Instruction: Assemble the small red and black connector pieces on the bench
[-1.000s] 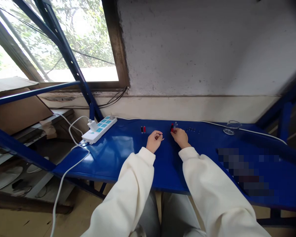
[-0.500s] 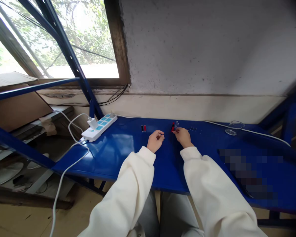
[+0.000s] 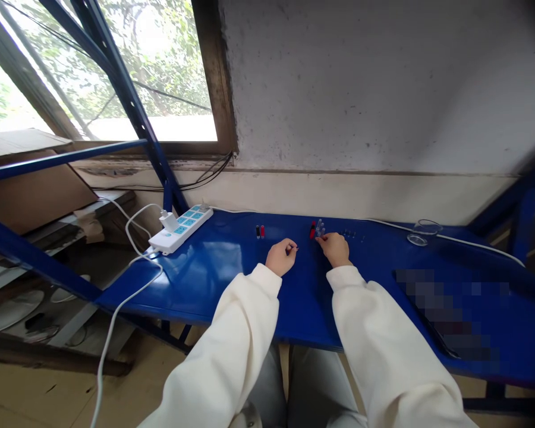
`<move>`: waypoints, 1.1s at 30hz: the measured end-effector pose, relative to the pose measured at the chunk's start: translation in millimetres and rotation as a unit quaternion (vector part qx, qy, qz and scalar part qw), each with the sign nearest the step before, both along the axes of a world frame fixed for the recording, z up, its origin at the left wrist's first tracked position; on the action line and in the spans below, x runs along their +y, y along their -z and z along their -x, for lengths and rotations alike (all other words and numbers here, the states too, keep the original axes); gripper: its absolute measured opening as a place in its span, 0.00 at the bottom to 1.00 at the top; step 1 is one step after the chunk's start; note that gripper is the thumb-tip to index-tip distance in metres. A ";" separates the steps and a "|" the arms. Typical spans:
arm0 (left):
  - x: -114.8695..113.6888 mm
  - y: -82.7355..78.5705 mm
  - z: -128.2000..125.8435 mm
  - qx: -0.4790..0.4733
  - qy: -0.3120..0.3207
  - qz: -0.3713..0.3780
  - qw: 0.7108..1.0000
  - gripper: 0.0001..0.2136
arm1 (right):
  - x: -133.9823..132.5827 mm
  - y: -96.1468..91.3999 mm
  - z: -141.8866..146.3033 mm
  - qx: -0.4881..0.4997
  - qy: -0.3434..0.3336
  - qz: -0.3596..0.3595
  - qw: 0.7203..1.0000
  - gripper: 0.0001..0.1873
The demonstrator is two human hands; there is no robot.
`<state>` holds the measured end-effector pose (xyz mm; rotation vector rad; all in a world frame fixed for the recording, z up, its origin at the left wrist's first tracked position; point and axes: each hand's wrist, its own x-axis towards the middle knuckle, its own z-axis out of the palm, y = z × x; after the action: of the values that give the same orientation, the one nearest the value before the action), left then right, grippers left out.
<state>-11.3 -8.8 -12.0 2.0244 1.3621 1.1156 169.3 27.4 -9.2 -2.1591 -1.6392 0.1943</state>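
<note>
My left hand (image 3: 282, 257) is closed in a pinch above the blue table. A tiny dark bit shows at its fingertips, too small to name. My right hand (image 3: 336, 249) reaches to the small clear tubes (image 3: 320, 226), thumb and forefinger drawn together beside them. Whether it holds a piece cannot be made out. Just left of those tubes is a group of small red and black cylinders (image 3: 312, 229). Beyond my left hand, a black cylinder (image 3: 257, 232) and a red cylinder (image 3: 263, 232) stand side by side. Tiny clear pieces (image 3: 348, 233) lie right of my right hand.
A white power strip (image 3: 181, 230) with a plug sits at the table's left end, its cable hanging over the edge. A clear round container (image 3: 417, 239) is at the back right. A blurred dark flat object (image 3: 446, 315) lies front right. Blue posts (image 3: 136, 113) rise at left.
My right hand has drawn back slightly to the right from the red and black cylinders, uncovering more of the clear tubes. My left hand has barely moved.
</note>
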 end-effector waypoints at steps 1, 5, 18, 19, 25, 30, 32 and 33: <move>-0.1 -0.2 1.0 0.032 -0.013 -0.011 0.999 0.08 | 0.0 0.0 0.3 0.000 0.001 0.001 1.000 0.14; 0.0 -5.9 8.2 0.150 -0.101 -0.029 0.983 0.17 | -0.4 -0.6 1.0 0.007 0.007 0.011 1.000 0.14; 13.7 -16.7 31.5 0.238 -0.257 0.053 0.935 0.28 | -32.6 -32.9 19.5 -0.066 0.000 0.056 0.996 0.19; 14.4 -16.4 31.2 0.241 -0.259 0.056 0.934 0.28 | -35.2 -33.7 22.1 -0.069 -0.004 0.052 0.996 0.19; 17.3 -14.6 31.0 0.209 -0.254 0.051 0.943 0.25 | -42.0 -30.1 32.7 -0.079 -0.048 0.017 0.996 0.20; 19.8 -10.7 34.4 0.130 -0.250 0.005 0.960 0.19 | -44.0 -30.0 36.1 -0.075 -0.069 -0.010 0.995 0.21; 22.2 -9.0 35.1 0.095 -0.249 -0.007 0.964 0.15 | -44.4 -29.8 36.8 -0.071 -0.074 -0.019 0.995 0.21; 23.5 -8.3 34.8 0.070 -0.246 -0.007 0.967 0.13 | -44.5 -29.4 37.2 -0.069 -0.076 -0.023 0.994 0.21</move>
<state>-46.1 14.7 -3.7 1.8494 2.0079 1.1943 132.1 -17.1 20.2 -2.0539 -1.8671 0.0519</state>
